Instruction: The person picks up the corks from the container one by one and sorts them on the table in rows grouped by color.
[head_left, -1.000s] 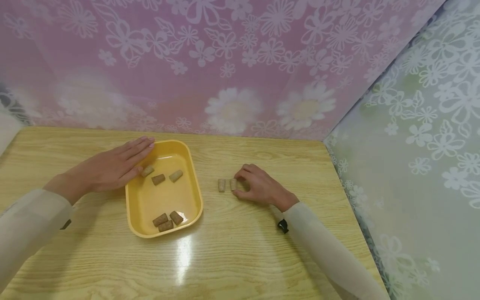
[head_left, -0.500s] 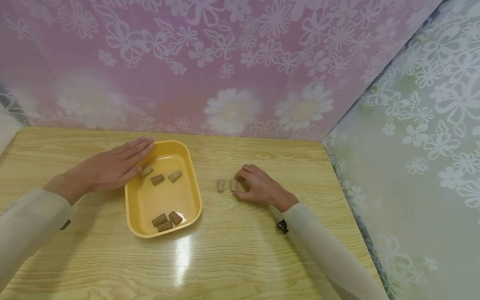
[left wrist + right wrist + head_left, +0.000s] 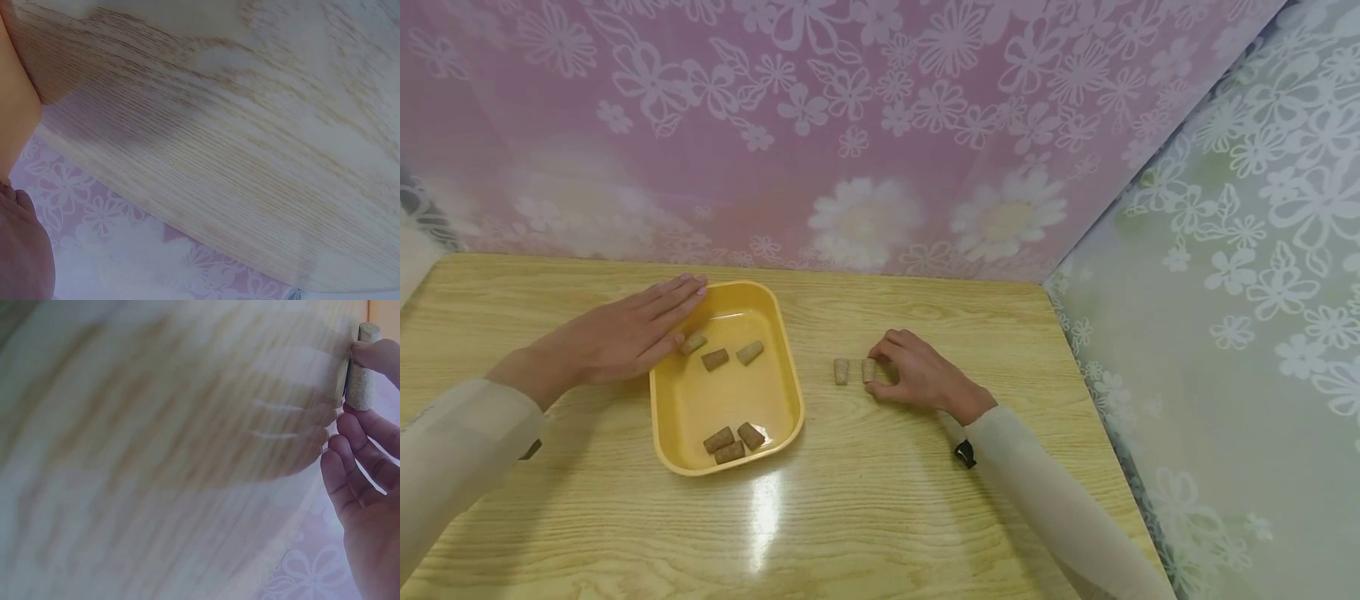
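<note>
In the head view, my right hand (image 3: 921, 372) pinches a pale cork (image 3: 868, 370) by its two ends, thumb at the near end and a finger at the far end. The same cork (image 3: 359, 387) shows between thumb and finger in the right wrist view, close over the table. Just left of it a second pale cork (image 3: 842, 372) sits on the wood. My left hand (image 3: 625, 333) rests with straight fingers along the far left rim of a yellow tray (image 3: 730, 400). Only part of the left hand (image 3: 25, 244) enters the left wrist view, at the lower left.
Inside the tray, a light cork (image 3: 694, 342), a brown cork (image 3: 716, 359) and another light cork (image 3: 749, 352) lie toward the far end. Three brown corks (image 3: 729, 452) cluster at the near end. A flowered pink wall covering (image 3: 865, 150) borders the wooden table (image 3: 865, 517).
The pinched cork has shifted very slightly right, widening the small gap to the cork beside it. The left hand and the tray have stayed in place.
</note>
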Demonstrator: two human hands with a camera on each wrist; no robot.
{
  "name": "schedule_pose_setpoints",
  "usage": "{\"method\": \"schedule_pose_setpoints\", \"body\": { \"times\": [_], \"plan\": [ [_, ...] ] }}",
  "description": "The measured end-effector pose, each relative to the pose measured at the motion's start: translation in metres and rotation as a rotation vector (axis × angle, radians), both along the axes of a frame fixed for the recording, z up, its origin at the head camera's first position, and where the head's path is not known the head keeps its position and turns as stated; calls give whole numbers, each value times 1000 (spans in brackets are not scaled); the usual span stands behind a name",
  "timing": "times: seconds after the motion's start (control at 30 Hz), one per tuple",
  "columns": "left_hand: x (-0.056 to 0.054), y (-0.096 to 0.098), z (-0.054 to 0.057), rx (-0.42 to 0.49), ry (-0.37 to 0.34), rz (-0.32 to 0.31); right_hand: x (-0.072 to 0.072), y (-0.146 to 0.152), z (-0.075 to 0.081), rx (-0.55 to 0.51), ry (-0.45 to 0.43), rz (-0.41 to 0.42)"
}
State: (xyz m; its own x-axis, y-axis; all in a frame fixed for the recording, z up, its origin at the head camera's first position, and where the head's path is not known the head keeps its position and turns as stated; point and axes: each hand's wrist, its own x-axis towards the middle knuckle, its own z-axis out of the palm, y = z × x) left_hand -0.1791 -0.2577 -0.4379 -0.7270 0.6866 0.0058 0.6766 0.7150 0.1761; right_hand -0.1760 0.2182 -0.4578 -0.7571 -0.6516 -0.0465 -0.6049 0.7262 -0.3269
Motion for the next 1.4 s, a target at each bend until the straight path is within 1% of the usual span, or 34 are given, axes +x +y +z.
{"method": "schedule_pose_setpoints", "body": {
  "times": [0.3,0.57,0.7,0.83,0.93,1.07,1.17,1.27,1.4],
  "plan": [
    [0,-1,0,-6,21,-11,-1,0,-1,5,-7,5],
    [0,-1,0,-3,-1,3,1,-1,1,4,-16,-6],
    [1,-1,-1,4,6,1,0,-2,1,8,-30,-18],
    [1,-2,-2,5,10,3,0,-2,3,9,-62,-34],
    [1,-1,-2,4,8,2,-2,-1,7,-14,-73,-58],
    [-1,-1,0,2,10,-7,-6,0,13,-80,-53,-76],
    [-2,-2,-1,-1,13,-9,-10,-2,17,-128,-35,-59],
    [-1,-2,-1,-5,-1,0,-14,-6,20,-160,-29,-36],
    [0,-2,-2,-5,-24,15,-19,-14,25,-180,-26,-21]
  ]
}}
